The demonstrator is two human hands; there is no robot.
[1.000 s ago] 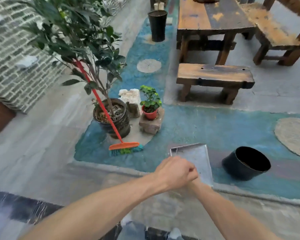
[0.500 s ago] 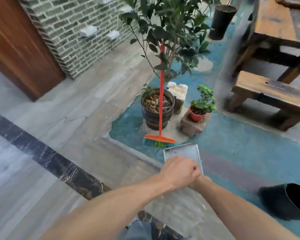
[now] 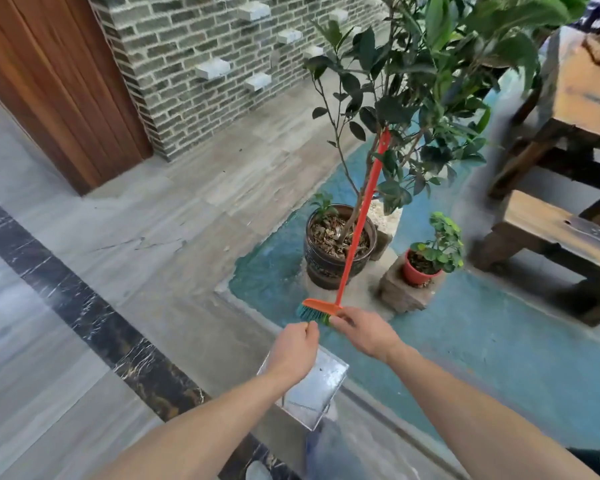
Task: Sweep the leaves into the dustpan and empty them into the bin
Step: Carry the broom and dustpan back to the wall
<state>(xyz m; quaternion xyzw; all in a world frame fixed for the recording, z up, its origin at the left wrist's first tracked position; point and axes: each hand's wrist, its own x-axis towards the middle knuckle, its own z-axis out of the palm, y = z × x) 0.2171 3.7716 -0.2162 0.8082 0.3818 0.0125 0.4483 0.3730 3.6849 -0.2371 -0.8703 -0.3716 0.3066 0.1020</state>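
Left floor (image 3: pixel 153 220): open tiles.
Ahead: broom (image 3: pixel 355 233) leaned on large potted plant (image 3: pixel 340 247).
Right: passage narrowed by small pot (image 3: pixel 420 270), bench (image 3: pixel 551 230).

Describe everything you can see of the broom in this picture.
The broom has a long, thin orange-red handle and an orange head with green bristles; it looks like plastic. It stands on the floor, its handle tilted up and to the right, leaning into the leaves of the large potted plant behind it. The right hand reaches to its head, covering one end; whether the fingers grip it cannot be told.
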